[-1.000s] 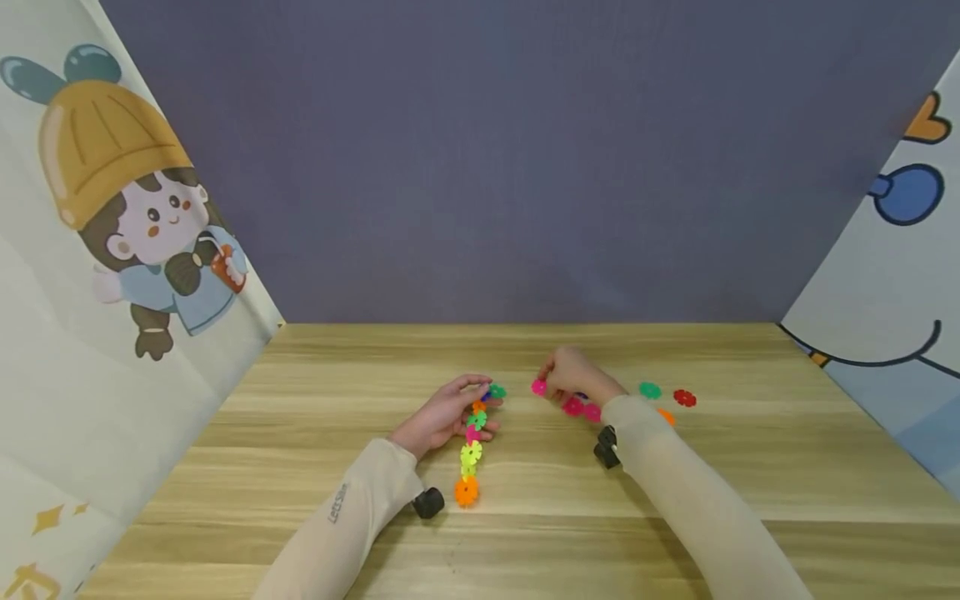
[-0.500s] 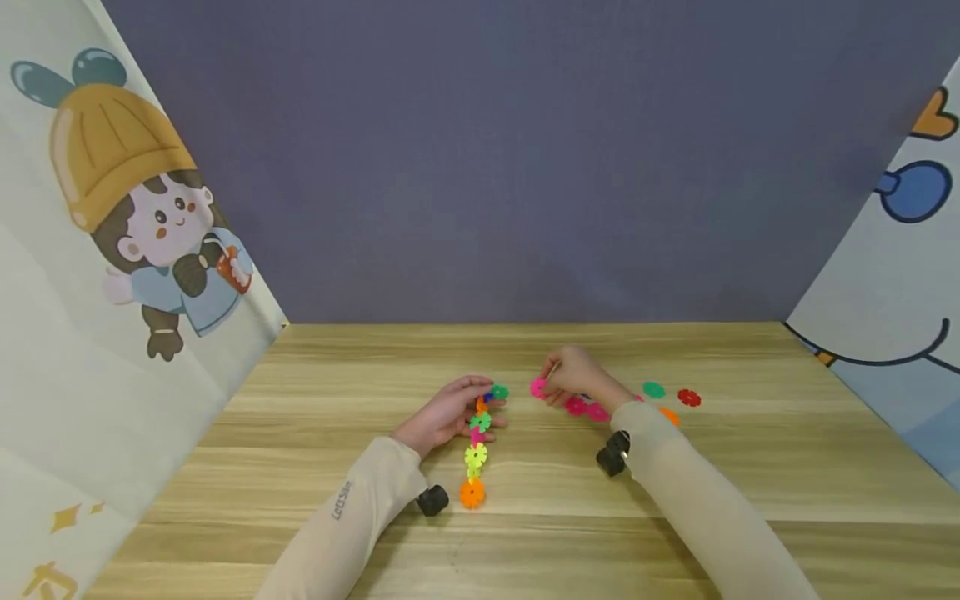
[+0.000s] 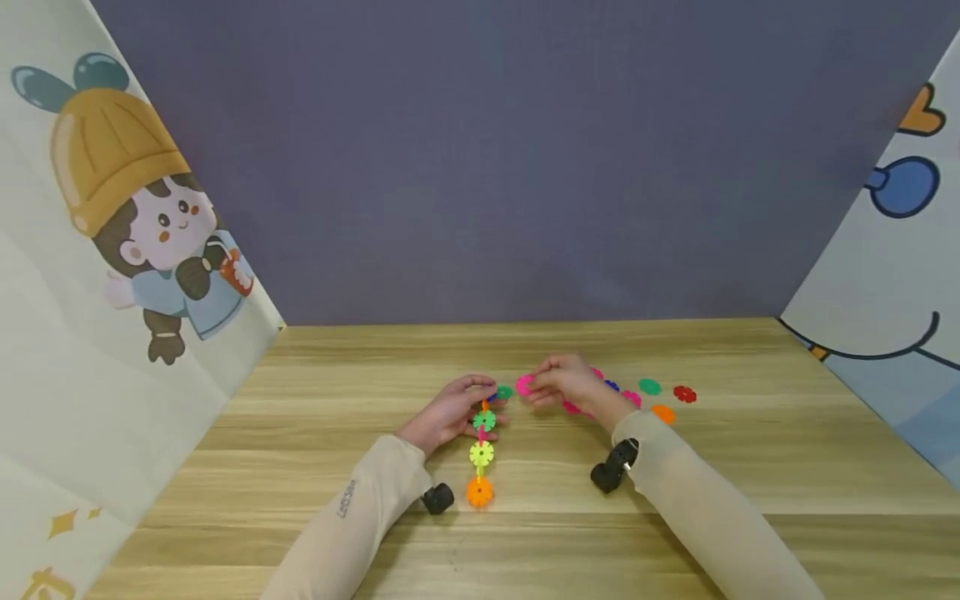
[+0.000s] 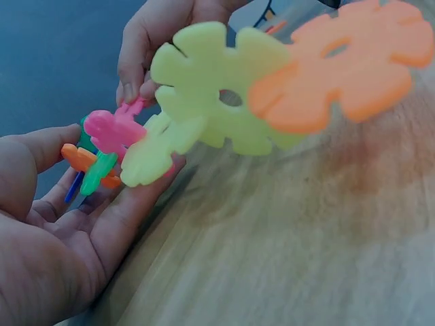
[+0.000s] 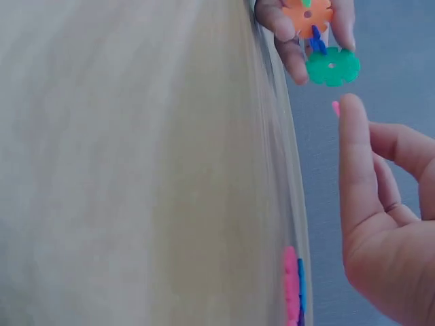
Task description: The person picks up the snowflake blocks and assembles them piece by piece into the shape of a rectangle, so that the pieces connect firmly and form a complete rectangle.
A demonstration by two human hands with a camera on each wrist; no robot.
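My left hand (image 3: 448, 414) grips the upper end of a chain of slotted, flower-shaped plastic discs (image 3: 482, 454), which hangs down to an orange disc (image 3: 480, 492). A green disc (image 5: 333, 66) forms the end of the chain near the left fingertips, joined to a blue one (image 5: 317, 41). My right hand (image 3: 572, 386) pinches a loose pink disc (image 3: 524, 385) between thumb and fingers, just right of that green disc. In the right wrist view the thumb hides most of the pink disc. Large in the left wrist view is a yellow disc (image 4: 194, 75) of the chain.
Loose discs lie on the wooden table (image 3: 540, 533) right of and behind my right hand: green (image 3: 650, 387), red (image 3: 685, 394), orange (image 3: 663, 413), blue (image 3: 612, 386) and several pink (image 3: 632, 400). A dark panel (image 3: 525, 167) rises at the table's back edge.
My right hand has moved left with the pink disc, closer to the chain's green disc. More loose discs show behind it. The chain has turned slightly in my left hand.
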